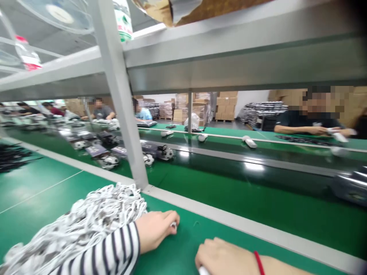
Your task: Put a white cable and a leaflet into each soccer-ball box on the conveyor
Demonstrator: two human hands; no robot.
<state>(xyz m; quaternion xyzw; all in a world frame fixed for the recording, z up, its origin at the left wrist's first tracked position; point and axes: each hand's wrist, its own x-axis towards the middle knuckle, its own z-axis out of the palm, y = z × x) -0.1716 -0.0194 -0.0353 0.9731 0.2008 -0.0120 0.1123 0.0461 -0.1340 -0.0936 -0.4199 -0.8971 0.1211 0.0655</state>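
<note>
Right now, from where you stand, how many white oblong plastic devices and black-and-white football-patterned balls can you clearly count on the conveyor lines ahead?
White oblong plastic devices: 3
Black-and-white football-patterned balls: 4
Total: 7
Blurred items excluded.

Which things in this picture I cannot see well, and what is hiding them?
Head view: the left hand hides most of a small white piece.
Head view: the right hand and the bottom edge hide most of a white item.
Head view: the striped sleeve covers part of the white cables.
Head view: the round items on the belt are too small and blurred to name.
</note>
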